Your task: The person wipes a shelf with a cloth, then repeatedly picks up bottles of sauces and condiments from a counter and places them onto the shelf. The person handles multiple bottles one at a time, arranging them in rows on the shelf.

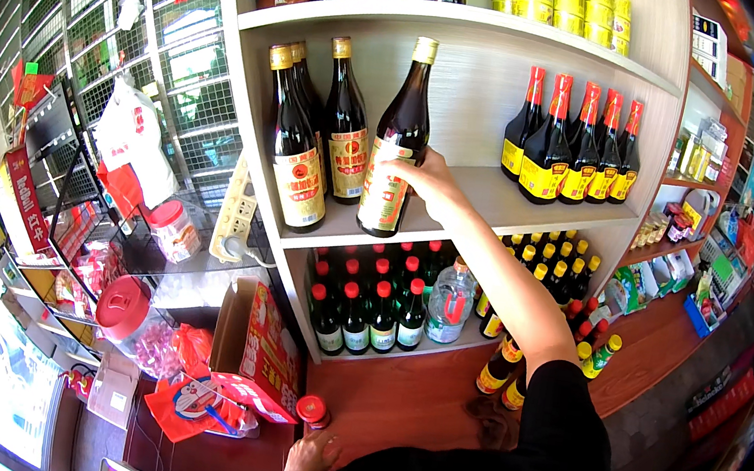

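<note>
My right hand point(422, 182) is wrapped round the middle of a tall dark glass bottle point(408, 111) with a gold cap and a cream-and-red label. The bottle is upright at the front of the middle shelf, slightly tilted. Just left of it stand similar gold-capped bottles point(297, 149), with another dark bottle point(350, 132) close by. My left hand point(310, 458) rests on the red-brown counter, fingers lying on it, holding nothing that I can see. Right beside its fingertips is a small red-lidded jar point(313, 410).
Several red-capped sauce bottles point(548, 153) stand farther right on the shelf point(477, 196). Below are red-capped bottles point(383, 317), a clear plastic jug point(451, 302) and yellow-capped bottles point(555, 269). An open red carton point(261, 354) and a red-lidded tub point(124, 307) are at left.
</note>
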Tool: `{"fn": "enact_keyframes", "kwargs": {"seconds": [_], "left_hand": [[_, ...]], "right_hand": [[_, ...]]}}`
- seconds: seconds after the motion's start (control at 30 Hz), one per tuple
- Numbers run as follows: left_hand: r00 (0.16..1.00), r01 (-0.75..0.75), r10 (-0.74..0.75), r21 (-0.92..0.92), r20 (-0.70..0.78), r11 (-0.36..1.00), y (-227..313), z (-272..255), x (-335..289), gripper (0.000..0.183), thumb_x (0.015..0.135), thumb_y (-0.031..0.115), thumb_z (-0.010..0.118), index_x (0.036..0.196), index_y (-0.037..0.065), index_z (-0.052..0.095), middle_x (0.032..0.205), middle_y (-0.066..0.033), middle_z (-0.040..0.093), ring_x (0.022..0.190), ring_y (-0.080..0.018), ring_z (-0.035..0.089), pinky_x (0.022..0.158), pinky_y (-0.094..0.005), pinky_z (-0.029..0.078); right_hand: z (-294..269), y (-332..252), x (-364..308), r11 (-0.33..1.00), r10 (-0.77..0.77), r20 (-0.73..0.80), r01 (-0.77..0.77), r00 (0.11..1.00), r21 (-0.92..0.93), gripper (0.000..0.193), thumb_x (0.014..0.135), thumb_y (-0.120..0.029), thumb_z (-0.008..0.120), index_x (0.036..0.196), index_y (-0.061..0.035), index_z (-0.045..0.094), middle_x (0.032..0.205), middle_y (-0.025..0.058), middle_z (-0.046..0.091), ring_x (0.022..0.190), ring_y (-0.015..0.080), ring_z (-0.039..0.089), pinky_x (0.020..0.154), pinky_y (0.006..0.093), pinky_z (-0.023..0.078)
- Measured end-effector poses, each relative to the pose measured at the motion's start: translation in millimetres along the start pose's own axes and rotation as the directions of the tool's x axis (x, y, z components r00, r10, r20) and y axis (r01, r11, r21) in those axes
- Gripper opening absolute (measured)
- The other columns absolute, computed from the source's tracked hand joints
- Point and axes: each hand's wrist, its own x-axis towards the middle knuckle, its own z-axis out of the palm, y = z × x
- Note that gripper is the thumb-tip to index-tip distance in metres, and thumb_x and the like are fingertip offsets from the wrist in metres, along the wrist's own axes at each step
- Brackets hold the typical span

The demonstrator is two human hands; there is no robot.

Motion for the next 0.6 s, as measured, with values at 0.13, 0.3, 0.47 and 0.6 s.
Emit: {"fn": "enact_keyframes", "kwargs": {"seconds": [0.13,0.3,0.47,0.6], "left_hand": [[0.998,-0.055,0.054,-0.02,-0.02,0.998,-6.6,8.8,5.8,0.03,0.081,0.028,0.069,0.106,0.01,0.066,0.096,-0.0126,0.069,0.089,-0.0322,0.067,0.074,-0.0426,0.055],[0.998,-0.056,0.056,-0.035,0.001,0.998,-8.9,13.4,9.3,0.03,0.081,0.025,0.069,0.107,0.01,0.065,0.096,-0.0126,0.068,0.088,-0.0327,0.066,0.074,-0.0428,0.055],[0.998,-0.058,0.058,-0.008,0.02,0.998,-5.4,10.4,14.3,0.027,0.081,0.024,0.068,0.103,0.009,0.065,0.093,-0.0144,0.067,0.087,-0.0341,0.066,0.072,-0.0439,0.055],[0.983,-0.186,0.186,-0.006,0.001,0.983,10.5,0.7,33.1,0.021,0.081,0.018,0.069,0.097,0.006,0.064,0.089,-0.0163,0.066,0.084,-0.0349,0.065,0.069,-0.0442,0.053]], "right_hand": [[0.8,12.0,15.8,0.996,-0.082,0.08,0.085,0.993,-0.033,0.038,0.076,-0.012,0.077,0.108,-0.001,0.061,0.097,0.0096,0.069,0.089,0.0183,0.066,0.081,0.0369,0.054],[9.9,17.0,30.2,0.983,-0.052,0.104,0.069,0.993,-0.171,0.042,0.073,-0.013,0.079,0.11,-0.0026,0.062,0.102,0.0094,0.068,0.094,0.0179,0.065,0.085,0.0356,0.053],[23.5,20.0,37.0,0.989,-0.072,0.215,0.098,0.974,-0.111,0.04,0.072,-0.014,0.079,0.107,-0.0031,0.063,0.099,0.0091,0.068,0.091,0.0183,0.065,0.084,0.0351,0.052],[30.7,24.0,37.6,0.98,-0.154,0.208,0.175,0.966,-0.089,0.037,0.072,-0.014,0.079,0.103,-0.0035,0.062,0.096,0.0094,0.068,0.089,0.0184,0.066,0.082,0.0358,0.053]]}}
